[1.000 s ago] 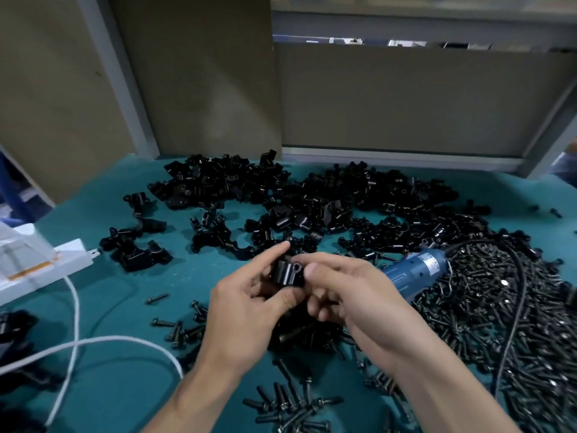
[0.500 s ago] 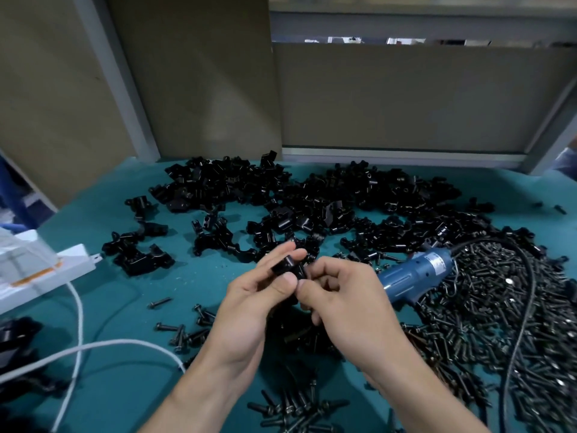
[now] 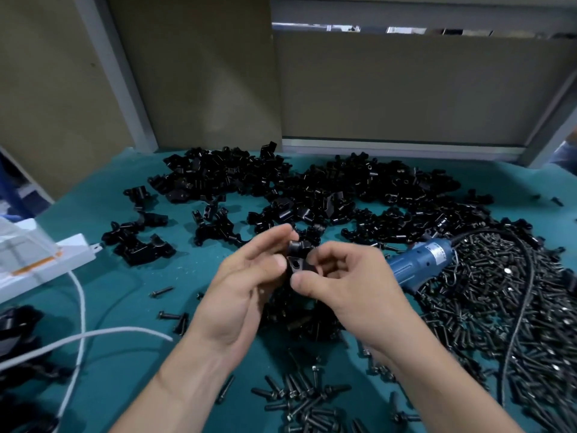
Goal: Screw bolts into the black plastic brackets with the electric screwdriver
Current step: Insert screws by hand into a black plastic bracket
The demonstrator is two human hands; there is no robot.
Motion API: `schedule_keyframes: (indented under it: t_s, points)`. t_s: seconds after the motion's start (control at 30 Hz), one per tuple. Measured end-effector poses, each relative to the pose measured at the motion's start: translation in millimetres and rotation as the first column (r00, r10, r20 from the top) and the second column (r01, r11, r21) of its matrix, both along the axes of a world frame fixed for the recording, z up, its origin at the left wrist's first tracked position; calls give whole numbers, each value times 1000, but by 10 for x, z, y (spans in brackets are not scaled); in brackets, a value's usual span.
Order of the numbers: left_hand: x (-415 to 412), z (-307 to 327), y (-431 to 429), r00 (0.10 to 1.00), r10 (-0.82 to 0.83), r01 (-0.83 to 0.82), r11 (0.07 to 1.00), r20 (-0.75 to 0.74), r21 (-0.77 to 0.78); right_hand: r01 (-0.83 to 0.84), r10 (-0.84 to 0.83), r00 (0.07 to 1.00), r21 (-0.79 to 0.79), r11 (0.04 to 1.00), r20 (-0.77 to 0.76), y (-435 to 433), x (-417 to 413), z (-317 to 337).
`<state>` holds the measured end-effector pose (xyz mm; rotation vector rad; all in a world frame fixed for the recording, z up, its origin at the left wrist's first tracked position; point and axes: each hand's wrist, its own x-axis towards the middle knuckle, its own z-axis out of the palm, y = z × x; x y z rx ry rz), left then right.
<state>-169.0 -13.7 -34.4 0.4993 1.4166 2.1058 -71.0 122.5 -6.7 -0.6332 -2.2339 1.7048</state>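
A small black plastic bracket (image 3: 299,259) is held up over the teal table between both hands. My left hand (image 3: 246,289) pinches its left side with thumb and fingertips. My right hand (image 3: 346,282) grips its right side, thumb underneath and fingers curled over the top. The blue electric screwdriver (image 3: 420,264) lies on the table just right of my right hand, untouched, its black cable (image 3: 527,260) arcing over a big heap of black bolts (image 3: 505,307). More bolts (image 3: 299,398) lie loose near my wrists. A wide pile of black brackets (image 3: 312,189) covers the far table.
A white box (image 3: 37,260) with a white cord (image 3: 81,307) sits at the left edge. Loose brackets (image 3: 137,242) lie left of centre. More black parts (image 3: 15,326) sit at the lower left. Beige partition panels (image 3: 406,89) close off the back.
Both hands have kept hold of the bracket and turned it between the fingers, so a hole in its face now shows. The screwdriver has stayed on the table.
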Motion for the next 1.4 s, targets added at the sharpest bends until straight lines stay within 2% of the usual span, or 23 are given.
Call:
schedule_keyframes:
  t_s: [0.07,0.13,0.2,0.33,0.43,0.47,0.53,0.6,0.63,0.7,0.8,0.87,0.9,0.97,1.03,1.07,1.17,1.4]
  points:
    - [93,25,50,987,19,-42,989,-160,-141,82,-78,997,240,967,-27,-10,13,-12]
    - [190,11,102,956,-12,-61,969,-294,-239,126,-99,989,284,951,-106,-52,33,-26]
    - [217,-15,130,944,-34,-58,962,-327,-268,129,-93,986,281,951,-137,-94,34,-42]
    - [53,-19,80,984,54,-98,958,-167,-268,95,-69,993,310,946,-95,22,48,-6]
    - [-123,-56,-30,991,134,-136,954,-25,-266,238,-231,969,533,812,-81,281,-27,48]
    - [-167,-83,-57,986,166,-159,954,5,-256,194,-252,968,613,766,8,371,-98,76]
    - [-208,-137,-68,973,227,-213,949,37,-232,-71,-218,925,708,703,310,505,-288,115]
    - [-196,-169,-49,967,253,-245,940,3,-238,-312,-118,846,660,683,521,549,-461,99]
    - [-187,-184,-41,966,255,-255,934,-32,-250,-371,-73,826,636,676,559,548,-526,70]
    - [-166,-208,-34,965,237,-259,924,-109,-282,-386,-57,824,633,672,563,553,-609,7]
    - [-129,-217,-23,959,195,-253,917,-207,-309,-298,-111,857,659,691,503,555,-604,-69]
    - [-103,-213,-27,951,158,-238,923,-266,-301,-185,-140,906,670,719,400,533,-526,-74]
    - [-94,-208,-34,946,123,-216,929,-300,-299,-101,-146,937,647,755,317,506,-471,-64]
    - [-72,-187,-38,931,22,-142,941,-363,-307,28,-115,983,505,862,142,439,-345,-35]
    - [-32,-145,-30,920,-46,-76,953,-390,-293,-9,-11,998,348,938,56,350,-222,39]
    - [-15,-134,-26,915,-58,-59,959,-399,-276,-62,49,998,325,944,49,308,-176,76]
    - [35,-145,-3,912,-74,-27,971,-403,-238,-170,152,985,342,924,81,210,-102,139]
    - [51,-185,-25,889,-94,3,980,-449,-200,-171,153,985,360,917,78,155,-38,97]
